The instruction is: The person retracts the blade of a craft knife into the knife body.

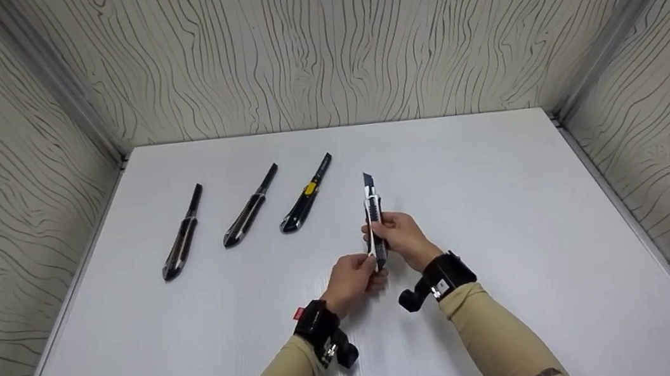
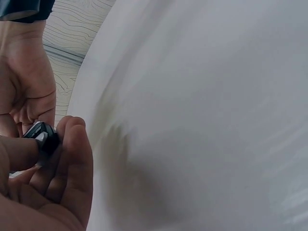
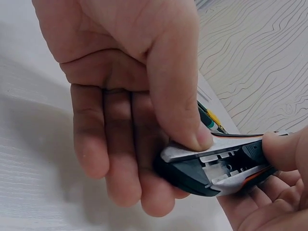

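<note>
You have a utility knife [image 1: 373,209] in both grips at once, so the step in hand looks like two-handed work on its handle. Your left grip [image 1: 350,282] pinches the butt end, thumb on top and fingers beneath, closed down to the handle's thickness. Your right grip [image 1: 403,236] closes around the middle of the handle, its thumb at the forward end of an open slot [image 3: 235,161]; you cannot tell whether that thumb is pressing anything. The knife points away from you and seems raised off the bench [image 1: 502,193], its blade [image 1: 368,181] out beyond your right grip and apart from your fingers. The next move seems to call for a steady left grip and every finger behind that edge. To the left, well apart from your grips, lie a yellow-slider knife [image 1: 309,189], a middle dark knife [image 1: 247,213] and an outer dark knife [image 1: 181,245].
</note>
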`<state>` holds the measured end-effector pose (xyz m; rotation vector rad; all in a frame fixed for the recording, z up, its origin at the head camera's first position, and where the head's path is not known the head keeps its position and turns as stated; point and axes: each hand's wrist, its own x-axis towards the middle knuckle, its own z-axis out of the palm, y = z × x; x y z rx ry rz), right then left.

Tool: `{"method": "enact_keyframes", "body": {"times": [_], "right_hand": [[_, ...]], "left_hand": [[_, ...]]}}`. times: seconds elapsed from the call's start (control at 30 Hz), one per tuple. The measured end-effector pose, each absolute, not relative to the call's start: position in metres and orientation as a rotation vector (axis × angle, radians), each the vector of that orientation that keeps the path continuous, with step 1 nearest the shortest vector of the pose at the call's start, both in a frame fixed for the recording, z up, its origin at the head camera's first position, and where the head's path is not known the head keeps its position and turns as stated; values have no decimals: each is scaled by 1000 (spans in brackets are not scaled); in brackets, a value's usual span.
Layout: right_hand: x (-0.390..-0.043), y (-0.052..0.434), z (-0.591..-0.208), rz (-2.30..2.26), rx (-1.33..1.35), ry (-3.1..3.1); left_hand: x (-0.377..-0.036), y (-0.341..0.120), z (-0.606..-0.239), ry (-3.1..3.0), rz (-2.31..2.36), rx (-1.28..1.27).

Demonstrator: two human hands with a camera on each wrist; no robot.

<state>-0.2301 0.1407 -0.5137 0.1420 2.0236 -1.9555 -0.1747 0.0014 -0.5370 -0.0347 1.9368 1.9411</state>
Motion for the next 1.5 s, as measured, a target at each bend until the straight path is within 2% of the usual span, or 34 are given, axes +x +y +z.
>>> {"method": "enact_keyframes", "body": {"times": [1.5], "right_hand": [[-232, 141, -507, -1889, 137, 2078]], "left_hand": [[-173, 0, -538, 1863, 2019, -5]]}}
